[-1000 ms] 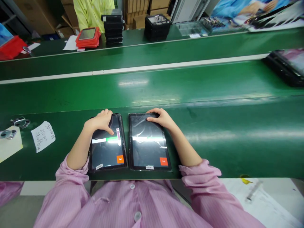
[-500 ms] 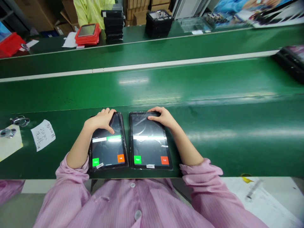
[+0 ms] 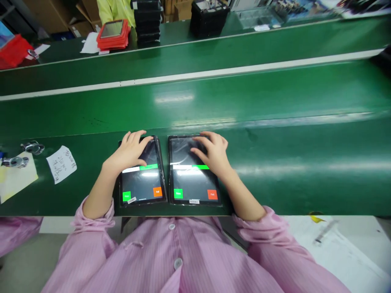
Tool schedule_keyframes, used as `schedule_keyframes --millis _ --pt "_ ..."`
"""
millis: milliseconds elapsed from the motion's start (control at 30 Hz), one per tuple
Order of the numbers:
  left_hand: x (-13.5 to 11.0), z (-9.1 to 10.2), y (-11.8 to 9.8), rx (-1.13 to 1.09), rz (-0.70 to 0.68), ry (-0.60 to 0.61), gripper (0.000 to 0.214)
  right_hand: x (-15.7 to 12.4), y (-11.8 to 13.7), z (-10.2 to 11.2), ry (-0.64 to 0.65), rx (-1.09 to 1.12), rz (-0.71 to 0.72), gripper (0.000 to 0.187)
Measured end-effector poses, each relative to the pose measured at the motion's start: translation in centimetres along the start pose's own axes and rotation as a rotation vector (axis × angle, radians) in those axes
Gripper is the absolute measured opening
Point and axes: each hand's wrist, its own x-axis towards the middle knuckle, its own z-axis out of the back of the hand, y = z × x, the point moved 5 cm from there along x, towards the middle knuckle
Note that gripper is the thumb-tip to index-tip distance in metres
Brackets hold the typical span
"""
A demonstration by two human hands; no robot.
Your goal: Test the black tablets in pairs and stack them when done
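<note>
Two black tablets lie side by side, screens up, at the near edge of the green bench. Over the upper left part of the left tablet (image 3: 143,185) is my left hand (image 3: 130,151), fingers spread and thumb over the screen. My right hand (image 3: 214,152) hovers over or rests on the upper right of the right tablet (image 3: 192,181), its fingers apart and slightly bent; contact is hard to tell. Both screens show a white and green bar, a green button at lower left and an orange or red "Fail" button at lower right. Small white labels sit on their lower edges.
To the left lie a handwritten paper slip (image 3: 62,164), a yellowish sheet (image 3: 21,179) and shiny metal-looking items (image 3: 33,147). Across the bench stand red-cased tablets (image 3: 113,36), a black stack (image 3: 148,22) and a black bin (image 3: 209,18). Someone in a yellow sleeve (image 3: 114,11) is opposite.
My right hand has shifted inward and down over the right tablet, where a green bar segment now shows. My left fingers have spread more. The camera view has tilted slightly.
</note>
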Motion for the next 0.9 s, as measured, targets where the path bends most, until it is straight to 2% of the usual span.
schedule_keyframes --millis 67,167,233,300,367,433,500,600,667,767,833,900 --pt "-3.3 -0.1 0.5 -0.105 0.000 0.031 0.081 -2.5 2.8 1.3 0.025 -0.028 0.143 0.030" --pt "-8.8 -1.6 1.5 -0.277 0.080 0.082 0.069 -6.8 6.4 2.3 0.151 0.059 0.390 0.035" --pt "-11.5 -3.0 1.7 -0.334 0.126 0.025 0.074 -9.2 8.0 2.3 0.208 0.106 0.501 0.038" --pt "-13.0 -4.3 1.6 -0.311 0.151 -0.068 0.082 -10.6 8.7 2.0 0.220 0.102 0.524 0.038" --pt "-13.4 -5.4 1.4 -0.261 0.163 -0.114 0.082 -11.1 8.7 1.6 0.239 0.076 0.498 0.038" --pt "-12.8 -5.7 1.5 -0.233 0.168 -0.118 0.083 -10.7 8.2 1.5 0.247 0.062 0.466 0.041" --pt "-11.3 -5.2 1.6 -0.229 0.158 -0.101 0.089 -9.4 6.5 1.8 0.198 0.066 0.374 0.046" --pt "-7.5 -3.8 1.5 -0.177 0.105 -0.020 0.086 -6.3 1.3 1.9 0.040 0.136 0.017 0.053" --pt "-4.1 -3.1 1.1 -0.114 0.057 0.048 0.080 -4.4 -2.8 1.1 -0.048 0.258 -0.223 0.055" --pt "0.9 -2.0 0.3 -0.044 0.003 0.069 0.069 -2.7 -7.2 -1.2 -0.063 0.570 -0.455 0.049" --pt "3.3 -1.7 0.0 -0.040 -0.012 0.070 0.053 -2.4 -8.5 -2.3 -0.053 0.756 -0.536 0.047" --pt "4.6 -1.6 -0.3 -0.062 -0.026 0.082 0.046 -2.7 -8.7 -2.6 -0.056 0.857 -0.567 0.047"
